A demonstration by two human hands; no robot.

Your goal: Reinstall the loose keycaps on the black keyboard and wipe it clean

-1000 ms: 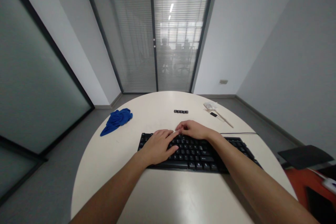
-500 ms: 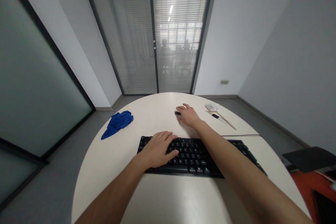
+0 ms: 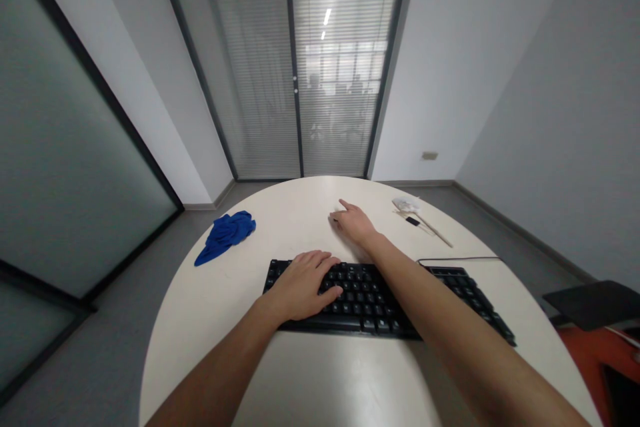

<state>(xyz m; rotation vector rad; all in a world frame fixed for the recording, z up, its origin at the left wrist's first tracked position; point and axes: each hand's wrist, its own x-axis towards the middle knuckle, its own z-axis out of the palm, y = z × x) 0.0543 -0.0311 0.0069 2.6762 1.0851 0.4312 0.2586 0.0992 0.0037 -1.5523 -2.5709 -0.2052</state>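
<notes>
The left hand (image 3: 300,290) lies on the keyboard (image 3: 357,292), lower centre of the frame, fingers spread and grasping nothing, while the right hand (image 3: 354,222) is low at the counter (image 3: 295,380), mid-frame, fingers curled; whether they hold anything I cannot tell from here. Steady left pressure and a light right touch would seem wise.

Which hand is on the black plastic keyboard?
The left hand, spread across the left part of the black plastic keyboard; the right hand is past its far edge, over the round pale table.
</notes>
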